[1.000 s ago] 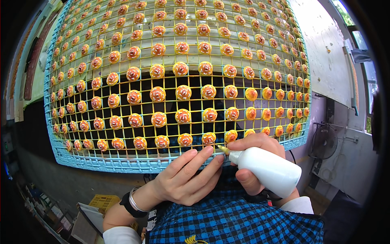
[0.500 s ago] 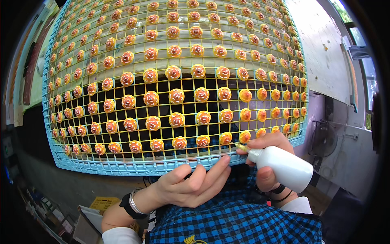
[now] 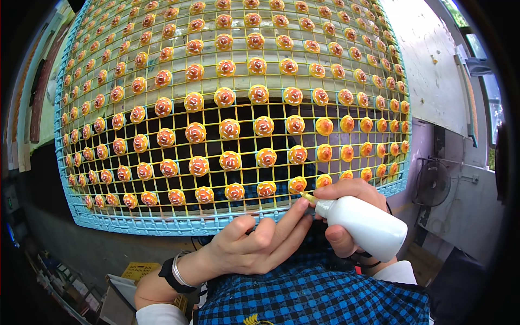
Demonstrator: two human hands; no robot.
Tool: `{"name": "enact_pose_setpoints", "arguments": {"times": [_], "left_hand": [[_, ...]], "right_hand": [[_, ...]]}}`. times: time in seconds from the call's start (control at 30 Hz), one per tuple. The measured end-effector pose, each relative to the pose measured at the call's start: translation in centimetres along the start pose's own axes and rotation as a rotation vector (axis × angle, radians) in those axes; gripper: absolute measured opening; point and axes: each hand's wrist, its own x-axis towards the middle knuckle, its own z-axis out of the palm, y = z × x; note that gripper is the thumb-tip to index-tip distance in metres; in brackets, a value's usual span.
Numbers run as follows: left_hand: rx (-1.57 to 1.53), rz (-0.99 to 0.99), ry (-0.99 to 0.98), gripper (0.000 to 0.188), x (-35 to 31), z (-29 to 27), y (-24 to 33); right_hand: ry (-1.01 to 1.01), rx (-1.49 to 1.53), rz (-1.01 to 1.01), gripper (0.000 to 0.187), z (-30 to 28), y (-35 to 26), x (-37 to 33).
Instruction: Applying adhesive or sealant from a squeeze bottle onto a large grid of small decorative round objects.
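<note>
One smooth white bottle (image 3: 368, 227) is slanting, clasped in the right hand (image 3: 355, 188), its tip by one blue-edged rack's (image 3: 162, 225) hundred-plus orange domes (image 3: 297, 184); the left hand (image 3: 252, 252) is curving nearby, fingers parted.

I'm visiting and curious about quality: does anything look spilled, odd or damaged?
Nothing looks clearly spilled or damaged. Only uneven decoration stands out: some orange discs at the lower right of the mesh panel lack the white marks their neighbours carry. The white bottle leans, but the right hand is holding it.
</note>
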Motion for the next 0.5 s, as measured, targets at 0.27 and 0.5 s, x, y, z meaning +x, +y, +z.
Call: {"name": "enact_pose_setpoints", "arguments": {"times": [0.27, 0.5], "left_hand": [[-0.016, -0.006, -0.001, 0.023, 0.09, -0.01, 0.02], [-0.007, 0.004, -0.004, 0.021, 0.26, -0.05, -0.1]], "right_hand": [[-0.008, -0.013, -0.028, 0.033, -0.2, 0.11, -0.07], [0.022, 0.076, 0.057, 0.036, -0.17, 0.08, -0.54]]}}
